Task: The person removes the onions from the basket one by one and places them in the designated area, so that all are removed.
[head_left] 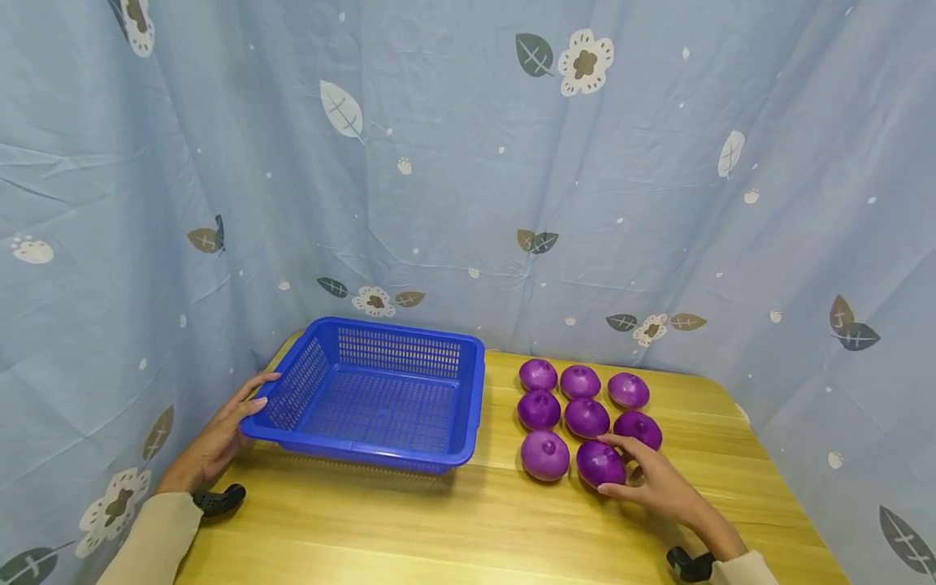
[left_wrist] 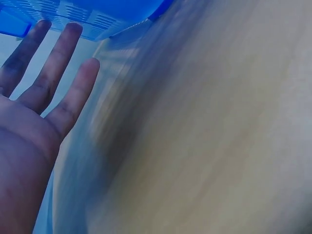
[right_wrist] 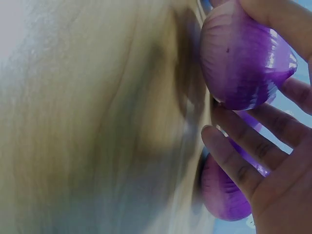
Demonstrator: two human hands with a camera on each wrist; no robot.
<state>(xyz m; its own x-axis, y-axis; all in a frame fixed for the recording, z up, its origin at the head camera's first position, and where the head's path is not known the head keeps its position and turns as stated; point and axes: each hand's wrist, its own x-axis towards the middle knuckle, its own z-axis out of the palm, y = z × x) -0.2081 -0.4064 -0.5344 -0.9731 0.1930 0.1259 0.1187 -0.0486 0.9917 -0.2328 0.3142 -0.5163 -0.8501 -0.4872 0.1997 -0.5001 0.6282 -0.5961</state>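
A blue plastic basket (head_left: 380, 406) with slotted walls stands on the wooden table, with no contents visible. At its left rim, my left hand (head_left: 230, 422) touches it with thumb and fingertips. Three straight fingers of that hand reach toward the basket's slotted side in the left wrist view. My right hand (head_left: 651, 479) grips a purple onion (head_left: 601, 464) between thumb and fingers, at the front of a group. In the right wrist view the held onion (right_wrist: 246, 58) shows its pointed tip toward the palm. Just left of it sits a lighter purple onion (head_left: 544, 455).
Several more purple onions stand in rows behind, including one at the back right (head_left: 629, 390) and one just behind the right hand (head_left: 638, 429). The wooden table (head_left: 409, 528) ends at a blue patterned curtain (head_left: 453, 179) at the back and sides.
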